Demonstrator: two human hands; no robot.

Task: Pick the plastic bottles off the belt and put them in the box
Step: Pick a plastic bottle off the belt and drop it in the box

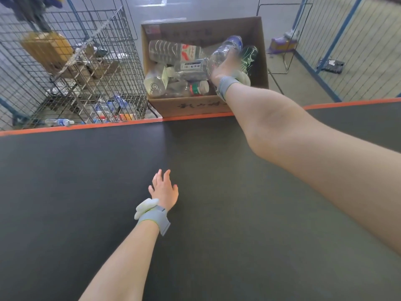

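My right hand: [224,67] stretched out over the cardboard box [195,105], fingers wrapped round the clear bottle with a blue label [225,49], which I hold tilted, cap end away from me, above the box's right side.
My left hand: [165,190] released, fingers straight and a little spread, low over the black belt [86,192]; holds nothing.
Wristbands: two, grey, one on each of my wrists, each with a white piece on it.
Box, place: on the floor just past the belt's orange edge [86,126], its near wall against it.
Box, contents: plastic bottles lying on their sides in a heap. I count about five: a large clear one with a red and white label [173,51], a clear one with a white label [191,67], a round clear one at the near left [155,83], one with a white cap [195,88], and a dark green one [249,55] by the right wall.
Wire cage: [76,72] one, left of the box, with cardboard and a few bottles inside; the number is unclear.
Loose bottle on the floor: [59,122] one, beside the cage.
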